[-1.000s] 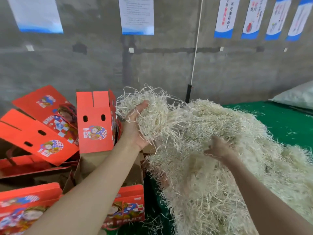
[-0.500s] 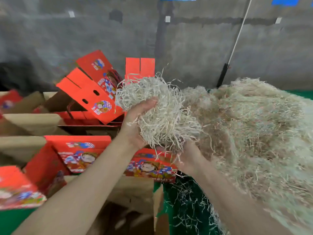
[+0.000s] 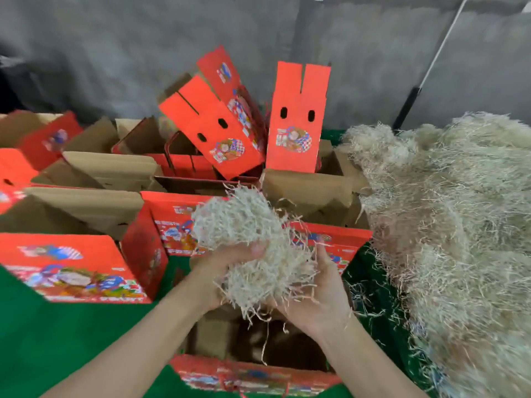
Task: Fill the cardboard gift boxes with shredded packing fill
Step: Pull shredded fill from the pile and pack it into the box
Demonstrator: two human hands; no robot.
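The pile (image 3: 448, 225) lies heaped on the right of the green table (image 3: 57, 334), with the open box (image 3: 253, 373) at the near edge. The clump (image 3: 250, 242) hangs right over that box's mouth. It is best lowered inside before letting go, then pressed flat so no strands spill over the rim. The left hand (image 3: 224, 268) grips it from the left and the right hand (image 3: 319, 300) cups it from below. Half a second earlier the clump was up beside the pile; now it is over the box.
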